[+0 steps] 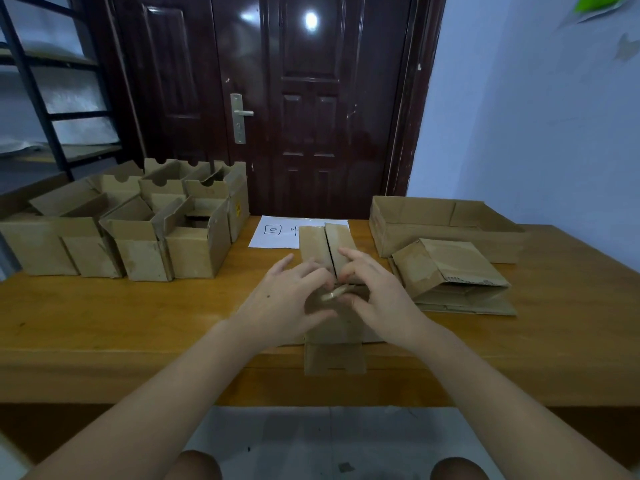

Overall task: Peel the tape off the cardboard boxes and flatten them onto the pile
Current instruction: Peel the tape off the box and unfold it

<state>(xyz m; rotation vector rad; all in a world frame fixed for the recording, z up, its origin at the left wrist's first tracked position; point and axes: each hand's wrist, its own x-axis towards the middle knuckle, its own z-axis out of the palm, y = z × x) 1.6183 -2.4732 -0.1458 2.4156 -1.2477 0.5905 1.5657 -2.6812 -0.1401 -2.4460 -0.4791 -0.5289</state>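
Item in hand: tape strip (334,293), a small crumpled pale curl, pinched between the fingers (320,277) of the left hand (284,299) and those of the right hand (377,296); both sets of fingers are closed on it above the box seam.

Box being worked (332,327): one, lying at the front edge of the bench (138,323), far flaps (325,245) standing apart, near flap overhanging the edge.

Handling note: the peel would likely go cleanest pulled low and slow along the seam, one hand pressing the cardboard down, so the paper face does not tear away.

Pile (453,278): one stack of flattened boxes, just right of the hands; how many sheets cannot be told.

Boxes awaiting (131,223): a cluster at the left, roughly eight; overlap prevents an exact count.

Shallow tray-like carton (446,223): one, behind the pile.

Paper sheet (277,233): one, handwritten, partly hidden by the flaps.
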